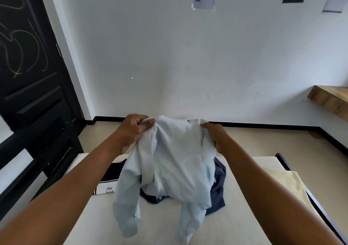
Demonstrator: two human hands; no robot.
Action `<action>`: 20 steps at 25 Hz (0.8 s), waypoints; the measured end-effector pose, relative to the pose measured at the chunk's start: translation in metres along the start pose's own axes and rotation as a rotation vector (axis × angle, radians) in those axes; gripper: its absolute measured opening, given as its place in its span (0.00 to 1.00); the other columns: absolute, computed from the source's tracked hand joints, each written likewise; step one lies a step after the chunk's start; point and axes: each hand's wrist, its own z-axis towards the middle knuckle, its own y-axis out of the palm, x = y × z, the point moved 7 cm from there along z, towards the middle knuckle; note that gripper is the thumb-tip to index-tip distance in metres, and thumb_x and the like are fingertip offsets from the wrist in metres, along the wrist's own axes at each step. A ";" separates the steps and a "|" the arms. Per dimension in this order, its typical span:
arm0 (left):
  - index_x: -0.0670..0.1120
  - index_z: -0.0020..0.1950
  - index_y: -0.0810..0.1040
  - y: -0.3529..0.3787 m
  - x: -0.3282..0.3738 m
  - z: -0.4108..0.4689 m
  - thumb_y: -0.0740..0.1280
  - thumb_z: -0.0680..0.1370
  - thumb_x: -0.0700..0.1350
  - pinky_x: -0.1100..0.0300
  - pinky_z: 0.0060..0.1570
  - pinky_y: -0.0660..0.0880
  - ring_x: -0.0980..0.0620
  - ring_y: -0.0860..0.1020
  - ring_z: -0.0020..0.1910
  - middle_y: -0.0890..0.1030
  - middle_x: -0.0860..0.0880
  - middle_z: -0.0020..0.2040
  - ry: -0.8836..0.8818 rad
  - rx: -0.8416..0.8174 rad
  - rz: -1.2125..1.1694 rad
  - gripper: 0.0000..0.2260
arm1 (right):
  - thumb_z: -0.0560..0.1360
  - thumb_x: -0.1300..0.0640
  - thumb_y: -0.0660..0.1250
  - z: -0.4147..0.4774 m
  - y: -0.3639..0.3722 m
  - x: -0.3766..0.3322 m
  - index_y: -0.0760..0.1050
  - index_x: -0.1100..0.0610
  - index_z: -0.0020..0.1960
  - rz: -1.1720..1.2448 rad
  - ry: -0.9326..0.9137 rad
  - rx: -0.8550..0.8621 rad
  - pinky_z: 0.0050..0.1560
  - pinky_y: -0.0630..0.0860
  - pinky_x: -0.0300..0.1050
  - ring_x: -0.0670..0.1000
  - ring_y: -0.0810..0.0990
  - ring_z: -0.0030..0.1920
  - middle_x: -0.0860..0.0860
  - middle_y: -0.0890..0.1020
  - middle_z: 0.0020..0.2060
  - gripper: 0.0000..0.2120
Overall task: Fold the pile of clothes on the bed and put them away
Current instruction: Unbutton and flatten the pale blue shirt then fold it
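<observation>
Left hand [134,129] and right hand [216,137] each clamp the shirt [175,160] at its top, level; it hangs lengthwise straight down from both grips, above the bed [158,226]

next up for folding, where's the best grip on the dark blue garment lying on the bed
Likely the bunched right-hand part of the dark blue garment, coming from the right: it lies uncovered on the bed, while the rest hides behind the hanging light blue shirt.
</observation>
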 end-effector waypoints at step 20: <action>0.51 0.58 0.83 0.021 0.016 -0.015 0.76 0.71 0.65 0.60 0.41 0.79 0.54 0.85 0.46 0.87 0.52 0.50 -0.019 -0.080 0.177 0.23 | 0.74 0.56 0.66 -0.109 0.092 -0.067 0.73 0.56 0.34 -0.033 -0.557 -0.320 0.37 0.67 0.48 0.50 0.70 0.32 0.52 0.74 0.29 0.11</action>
